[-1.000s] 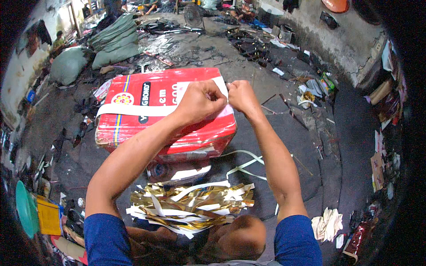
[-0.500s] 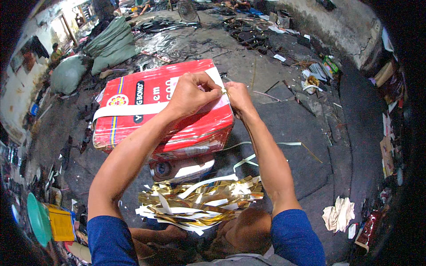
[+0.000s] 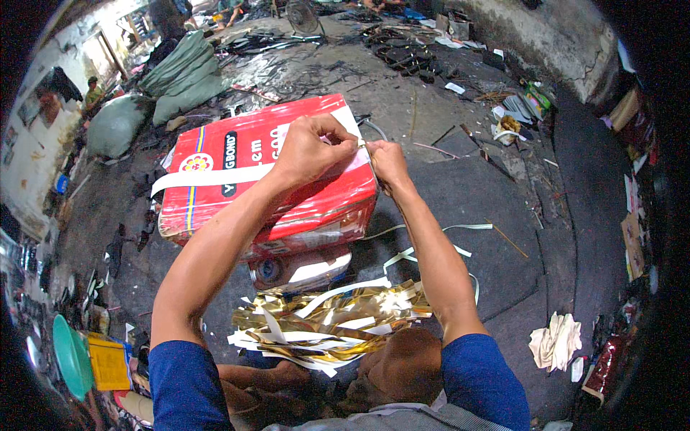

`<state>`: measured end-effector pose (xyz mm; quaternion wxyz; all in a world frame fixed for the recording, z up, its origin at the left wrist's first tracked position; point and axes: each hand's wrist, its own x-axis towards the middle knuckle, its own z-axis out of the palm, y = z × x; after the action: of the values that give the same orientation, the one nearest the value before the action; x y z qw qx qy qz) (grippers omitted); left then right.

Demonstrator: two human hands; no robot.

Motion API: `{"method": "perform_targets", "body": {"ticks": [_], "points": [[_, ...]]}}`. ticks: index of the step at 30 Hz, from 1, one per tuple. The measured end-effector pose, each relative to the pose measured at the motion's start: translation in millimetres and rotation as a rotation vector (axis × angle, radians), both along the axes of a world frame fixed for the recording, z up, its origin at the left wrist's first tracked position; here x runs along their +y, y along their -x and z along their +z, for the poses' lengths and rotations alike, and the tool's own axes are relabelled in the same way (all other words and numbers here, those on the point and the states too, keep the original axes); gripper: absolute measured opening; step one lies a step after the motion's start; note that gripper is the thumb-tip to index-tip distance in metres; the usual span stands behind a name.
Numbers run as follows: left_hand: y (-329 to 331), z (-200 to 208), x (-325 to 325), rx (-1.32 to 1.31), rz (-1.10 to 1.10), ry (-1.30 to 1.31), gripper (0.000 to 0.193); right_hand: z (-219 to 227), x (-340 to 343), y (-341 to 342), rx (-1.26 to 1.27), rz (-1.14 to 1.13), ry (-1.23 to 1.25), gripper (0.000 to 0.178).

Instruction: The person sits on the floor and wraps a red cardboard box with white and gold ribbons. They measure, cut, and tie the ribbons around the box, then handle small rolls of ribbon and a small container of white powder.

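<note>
A red carton (image 3: pixel 287 208) wrapped in shiny film stands before me, with a flat white strip (image 3: pixel 215 177) lying across its top and passing under my left wrist. Over the carton's right end, my left hand (image 3: pixel 316 149) is closed, thumb and forefinger pinched together. Touching close by is my right hand (image 3: pixel 389 167), its fingers also pinched at the carton's right edge. A narrow gold-coloured bit shows between the fingertips; it looks like a strip's end, though the fingers cover most of it. Nearer me lies a pile of gold and white strips (image 3: pixel 338 316).
Between carton and pile rests a pale container (image 3: pixel 302 269) with a round end. Pale green strapping (image 3: pixel 460 250) curls at right, beyond which lies a crumpled cream cloth (image 3: pixel 555 343). A green basin (image 3: pixel 70 357) and yellow crate (image 3: pixel 106 363) stand lower left; grey-green sacks (image 3: pixel 122 122) sit farther off.
Both hands keep their pinch at the carton's right end, with the right fingers shifted slightly. The whole view has moved a little, so the surroundings appear slightly displaced to the right.
</note>
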<state>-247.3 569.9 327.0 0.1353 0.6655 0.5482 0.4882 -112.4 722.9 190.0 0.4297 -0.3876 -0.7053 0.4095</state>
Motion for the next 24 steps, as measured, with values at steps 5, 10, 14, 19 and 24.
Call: {"method": "perform_targets", "body": {"ticks": [5, 10, 14, 19, 24], "points": [[7.4, -1.4, -5.1, 0.019, 0.009, -0.010, 0.012, 0.6, -19.3, -2.3, -0.042, -0.065, 0.116, 0.034], [-2.2, -1.5, 1.3, -0.034, -0.011, 0.008, 0.010, -32.7, 0.2, -20.1, -0.116, -0.090, 0.037, 0.031], [0.8, -2.3, 0.8, -0.036, -0.006, 0.004, 0.010, -49.0, -12.6, -25.0, -0.055, -0.164, 0.044, 0.029], [-3.8, -2.1, 0.0, 0.008, -0.001, -0.032, 0.012, -66.8, -11.0, -38.0, -0.103, -0.144, 0.305, 0.031], [-2.3, -0.7, -1.4, -0.035, 0.016, 0.029, 0.014, -101.0, -9.7, -42.0, -0.160, -0.192, 0.245, 0.035]]}}
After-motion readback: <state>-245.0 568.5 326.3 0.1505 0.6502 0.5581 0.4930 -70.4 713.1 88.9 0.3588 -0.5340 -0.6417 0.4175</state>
